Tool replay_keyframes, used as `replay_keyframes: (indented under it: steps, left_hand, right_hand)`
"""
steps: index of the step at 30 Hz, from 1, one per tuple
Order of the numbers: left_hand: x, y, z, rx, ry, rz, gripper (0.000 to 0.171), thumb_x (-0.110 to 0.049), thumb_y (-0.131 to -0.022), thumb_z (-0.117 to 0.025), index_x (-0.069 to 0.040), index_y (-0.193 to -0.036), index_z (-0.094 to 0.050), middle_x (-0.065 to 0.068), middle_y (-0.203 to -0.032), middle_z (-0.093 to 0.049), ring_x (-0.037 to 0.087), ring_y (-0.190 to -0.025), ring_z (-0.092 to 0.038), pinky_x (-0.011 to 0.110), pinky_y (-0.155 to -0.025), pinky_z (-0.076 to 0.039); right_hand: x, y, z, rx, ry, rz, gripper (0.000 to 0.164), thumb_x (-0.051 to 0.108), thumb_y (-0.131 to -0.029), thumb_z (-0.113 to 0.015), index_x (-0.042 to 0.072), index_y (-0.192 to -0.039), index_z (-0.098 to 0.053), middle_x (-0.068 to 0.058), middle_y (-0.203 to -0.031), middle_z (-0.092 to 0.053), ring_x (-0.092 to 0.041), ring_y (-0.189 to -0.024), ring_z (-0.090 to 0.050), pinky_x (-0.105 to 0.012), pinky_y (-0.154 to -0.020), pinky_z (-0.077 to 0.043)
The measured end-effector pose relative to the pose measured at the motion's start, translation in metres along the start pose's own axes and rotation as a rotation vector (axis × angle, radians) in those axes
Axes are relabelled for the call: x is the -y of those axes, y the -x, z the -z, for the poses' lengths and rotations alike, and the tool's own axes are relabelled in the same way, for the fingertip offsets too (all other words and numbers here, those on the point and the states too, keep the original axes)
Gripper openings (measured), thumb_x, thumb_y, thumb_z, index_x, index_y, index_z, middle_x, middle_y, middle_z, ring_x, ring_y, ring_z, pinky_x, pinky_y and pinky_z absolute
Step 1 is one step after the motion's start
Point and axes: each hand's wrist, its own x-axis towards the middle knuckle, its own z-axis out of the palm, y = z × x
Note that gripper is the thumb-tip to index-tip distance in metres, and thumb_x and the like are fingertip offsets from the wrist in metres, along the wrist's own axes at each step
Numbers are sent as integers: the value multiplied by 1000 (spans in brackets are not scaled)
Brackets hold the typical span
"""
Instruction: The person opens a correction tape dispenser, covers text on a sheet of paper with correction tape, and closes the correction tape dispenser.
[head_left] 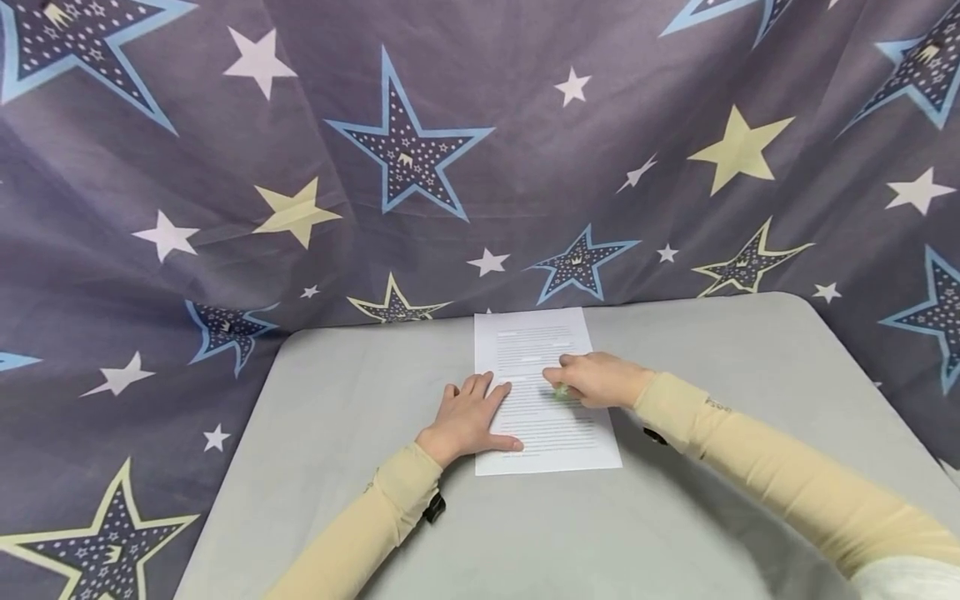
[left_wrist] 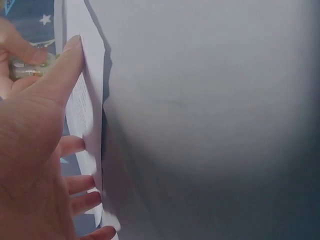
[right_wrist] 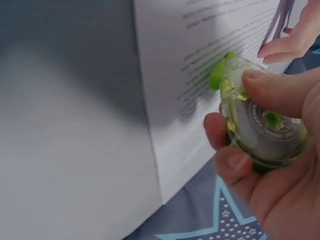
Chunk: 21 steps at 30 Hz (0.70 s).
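Observation:
A printed sheet of paper (head_left: 558, 442) lies on the grey table, with a few white gaps in its lines of text. My left hand (head_left: 467, 421) rests on the sheet's left edge, fingers spread and thumb near the lower lines. Over the middle of the text, my right hand (head_left: 600, 379) holds a correction tape (right_wrist: 265, 122) between thumb and fingers. It has a clear rounded case and a bright green part (right_wrist: 218, 72) at its front end, close to the print. Whether its tip touches the paper, I cannot tell.
The grey tabletop (head_left: 360, 400) extends on both sides of the sheet and in front of it. Behind and beside the table hangs a dark cloth (head_left: 517, 192) printed with stars. Small black devices (head_left: 434, 507) sit at the wrists under beige sleeves.

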Motion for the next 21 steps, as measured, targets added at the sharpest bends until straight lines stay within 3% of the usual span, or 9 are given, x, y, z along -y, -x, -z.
replay_keyframes:
  steps: [9,21]
  left_hand:
    - [2,0,-5,-15,-10,-14,104,-75,-79,-74,-17,-159,-43,21,-163,-36,38,-148,-35,57,-103,-34]
    - [1,2,-1,-22,-22,-23,102,-75,-80,-74,-16,-158,-44,21,-162,-38,38,-147,-37,56,-102,-35]
  right_hand:
    - [-7,17,-17,-104,-104,-14,23,0,-96,-69,12,-97,-50,1,-83,-49,-11,-61,-43,-25,-58,-41]
    - [-9,19,-20,-147,-96,19,25,-1,-95,-70,11,-98,-49,1,-84,-47,-11,-61,-43,-26,-59,-42]
